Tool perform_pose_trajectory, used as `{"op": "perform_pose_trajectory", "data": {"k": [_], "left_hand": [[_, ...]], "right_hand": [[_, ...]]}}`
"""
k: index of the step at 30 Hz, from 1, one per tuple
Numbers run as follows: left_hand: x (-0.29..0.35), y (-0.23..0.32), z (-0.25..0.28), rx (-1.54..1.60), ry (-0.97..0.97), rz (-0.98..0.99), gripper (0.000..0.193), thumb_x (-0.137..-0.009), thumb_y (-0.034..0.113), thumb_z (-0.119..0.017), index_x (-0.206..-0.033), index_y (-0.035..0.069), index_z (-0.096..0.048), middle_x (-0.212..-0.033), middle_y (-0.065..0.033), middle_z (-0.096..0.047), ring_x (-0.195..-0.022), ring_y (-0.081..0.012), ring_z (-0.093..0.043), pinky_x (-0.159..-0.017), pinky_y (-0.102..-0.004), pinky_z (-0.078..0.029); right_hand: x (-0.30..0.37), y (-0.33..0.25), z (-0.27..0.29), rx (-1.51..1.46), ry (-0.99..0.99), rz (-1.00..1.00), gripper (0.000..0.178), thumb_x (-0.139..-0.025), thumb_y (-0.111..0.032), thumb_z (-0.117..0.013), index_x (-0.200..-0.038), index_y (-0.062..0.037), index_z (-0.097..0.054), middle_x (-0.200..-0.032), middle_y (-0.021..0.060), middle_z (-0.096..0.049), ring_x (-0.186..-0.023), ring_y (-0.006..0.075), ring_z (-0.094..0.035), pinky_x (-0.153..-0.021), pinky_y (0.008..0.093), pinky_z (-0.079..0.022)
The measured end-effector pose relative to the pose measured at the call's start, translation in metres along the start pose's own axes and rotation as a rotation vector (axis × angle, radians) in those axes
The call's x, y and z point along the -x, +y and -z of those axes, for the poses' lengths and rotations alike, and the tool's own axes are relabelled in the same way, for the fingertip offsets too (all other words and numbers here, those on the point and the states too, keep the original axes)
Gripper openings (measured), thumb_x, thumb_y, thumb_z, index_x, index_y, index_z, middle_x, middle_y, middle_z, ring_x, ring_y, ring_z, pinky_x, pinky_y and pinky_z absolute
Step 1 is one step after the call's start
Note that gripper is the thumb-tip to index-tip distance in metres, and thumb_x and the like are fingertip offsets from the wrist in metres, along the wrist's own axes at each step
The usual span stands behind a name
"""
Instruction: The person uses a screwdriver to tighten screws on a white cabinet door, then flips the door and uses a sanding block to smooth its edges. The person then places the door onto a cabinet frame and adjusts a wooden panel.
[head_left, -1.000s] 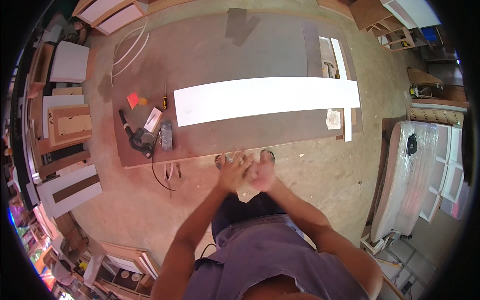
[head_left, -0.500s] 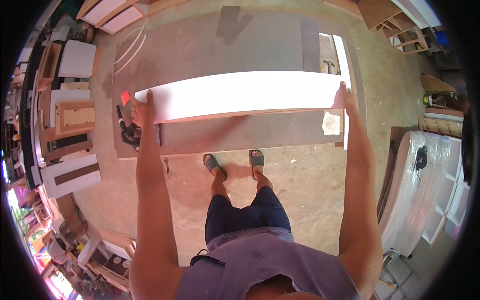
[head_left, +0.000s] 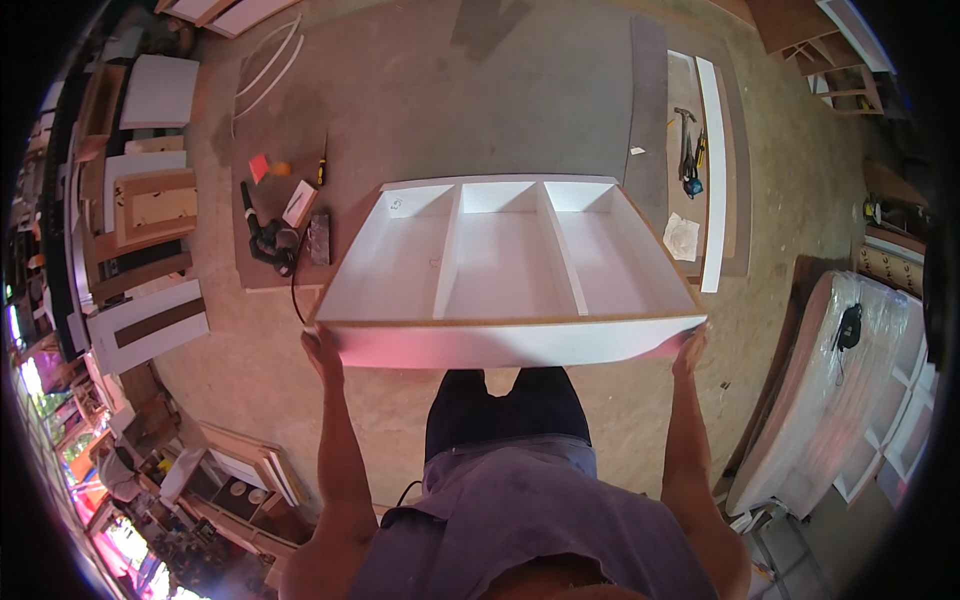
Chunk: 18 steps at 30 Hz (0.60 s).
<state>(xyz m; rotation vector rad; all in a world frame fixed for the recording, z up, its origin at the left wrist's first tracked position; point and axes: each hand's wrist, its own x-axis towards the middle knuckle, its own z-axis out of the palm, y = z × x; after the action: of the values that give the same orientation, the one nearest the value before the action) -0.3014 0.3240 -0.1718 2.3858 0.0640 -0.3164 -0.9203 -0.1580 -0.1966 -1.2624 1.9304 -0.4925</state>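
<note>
A white open-fronted shelf unit [head_left: 520,343] stretches across in front of me, its three compartments facing up and its rims edged in brown. My left hand [head_left: 325,352] is closed around its near left corner. At the near right corner my right hand [head_left: 690,350] grips the same unit. Its near side is lifted close to my body, above my legs. The far side reaches over the grey mat, and I cannot tell whether it rests there. The unit hides my feet.
Left on the grey mat [head_left: 560,110] lie a black corded power tool [head_left: 268,243], a screwdriver [head_left: 322,160] and a red piece [head_left: 259,167]. At right are a hammer [head_left: 685,135], a long white strip [head_left: 711,180] and crumpled paper [head_left: 681,237]. A plastic-wrapped slab [head_left: 790,390] leans farther right.
The unit has tipped and come toward me, so its compartments now show instead of one long white side. Both hands came nearer my body with it. Tools on the mat are uncovered.
</note>
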Motion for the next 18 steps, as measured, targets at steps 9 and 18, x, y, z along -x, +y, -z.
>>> {"op": "perform_pose_trajectory", "data": {"k": [9,18], "left_hand": [[0.036,-0.072,0.027,0.073,-0.107,0.270,0.052,-0.103,0.052,-0.045,-0.110,0.001,-0.051,-0.098,-0.0062,-0.050,-0.090,-0.0171,-0.045,-0.083,-0.0336,-0.041],[-0.139,-0.037,-0.073,-0.308,-0.540,0.510,0.068,-0.098,0.068,-0.039,-0.075,0.008,-0.062,-0.064,0.0019,-0.057,-0.057,-0.0113,-0.054,-0.052,-0.0252,-0.042]], "right_hand": [[0.006,0.089,0.030,-0.454,-0.118,-0.333,0.096,-0.088,-0.082,-0.038,-0.132,0.0013,-0.057,-0.123,0.0090,-0.063,-0.108,0.0196,-0.056,-0.099,0.0339,-0.040],[-0.114,0.015,-0.010,0.285,-0.739,-0.725,0.101,-0.080,-0.092,-0.033,-0.127,-0.0058,-0.058,-0.088,0.0123,-0.068,-0.085,0.0216,-0.062,-0.080,0.0401,-0.048]]}}
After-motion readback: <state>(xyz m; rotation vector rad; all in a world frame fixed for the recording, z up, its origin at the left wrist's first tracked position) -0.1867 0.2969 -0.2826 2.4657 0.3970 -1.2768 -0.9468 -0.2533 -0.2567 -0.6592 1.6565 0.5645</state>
